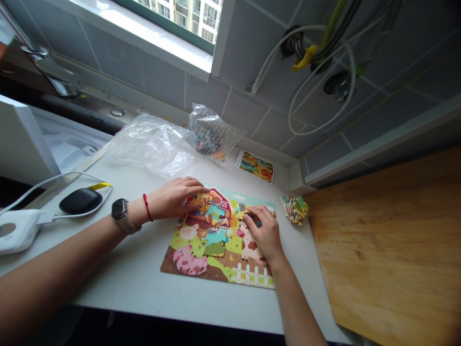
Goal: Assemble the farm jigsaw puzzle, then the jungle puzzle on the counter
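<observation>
From where I stand, a white charger [18, 230] with a cable lies on the white surface [144, 288], beside a black case [81, 201]. A crumpled clear bag [154, 139] sprawls behind the left hand [176, 197], which reaches in palm down, thumb and fingers apart over the puzzle [212, 264]; I can't tell whether they grip anything. Behind, a smaller clear bag [226, 132] contains puzzle pieces [207, 141]. The puzzle lies flat between the forearms, loose pieces on top. A picture card [255, 165] lies near the wall. The right hand [268, 235] bends over the cow, fingers pinching a dark-patterned piece [255, 220]. Further right sit a pile of pieces [295, 210] and a wooden board [389, 245].
</observation>
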Demonstrator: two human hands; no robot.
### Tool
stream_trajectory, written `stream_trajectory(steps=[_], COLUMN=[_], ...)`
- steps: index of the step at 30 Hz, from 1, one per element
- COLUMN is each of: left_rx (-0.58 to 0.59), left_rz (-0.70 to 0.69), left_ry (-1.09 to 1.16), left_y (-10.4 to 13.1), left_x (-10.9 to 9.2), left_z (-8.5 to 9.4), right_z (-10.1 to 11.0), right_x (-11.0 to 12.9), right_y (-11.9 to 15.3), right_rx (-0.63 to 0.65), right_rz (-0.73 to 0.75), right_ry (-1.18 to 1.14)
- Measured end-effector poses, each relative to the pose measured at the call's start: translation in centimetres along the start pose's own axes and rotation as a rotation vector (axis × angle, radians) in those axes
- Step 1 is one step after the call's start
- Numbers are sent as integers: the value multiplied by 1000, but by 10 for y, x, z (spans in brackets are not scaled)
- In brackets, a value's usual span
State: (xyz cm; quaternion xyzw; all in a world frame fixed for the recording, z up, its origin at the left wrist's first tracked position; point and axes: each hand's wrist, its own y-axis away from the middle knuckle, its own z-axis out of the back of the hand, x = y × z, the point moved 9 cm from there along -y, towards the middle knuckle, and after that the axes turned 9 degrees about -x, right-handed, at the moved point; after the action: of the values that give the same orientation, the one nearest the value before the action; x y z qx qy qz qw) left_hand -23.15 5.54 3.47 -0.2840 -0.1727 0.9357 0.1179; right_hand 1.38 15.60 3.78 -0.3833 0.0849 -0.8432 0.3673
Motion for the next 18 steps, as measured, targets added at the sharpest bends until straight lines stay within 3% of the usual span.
stream_trajectory(steps=[9,13,15,18], left_rx=[-136,-117,-86,-50], left_rz=[-23,-92,-145,-214], left_ry=[18,98,132,165], left_y=[-3,-3,-1,2], left_x=[-3,-24,-37,-52], left_z=[21,10,-1,-15], right_z=[-9,-16,-9,21], right_x=[8,7,9,3], right_y=[2,5,3,-4], right_rx=[100,137,65,-145], right_rz=[82,96,108,99], right_ry=[-33,-55,-49,9])
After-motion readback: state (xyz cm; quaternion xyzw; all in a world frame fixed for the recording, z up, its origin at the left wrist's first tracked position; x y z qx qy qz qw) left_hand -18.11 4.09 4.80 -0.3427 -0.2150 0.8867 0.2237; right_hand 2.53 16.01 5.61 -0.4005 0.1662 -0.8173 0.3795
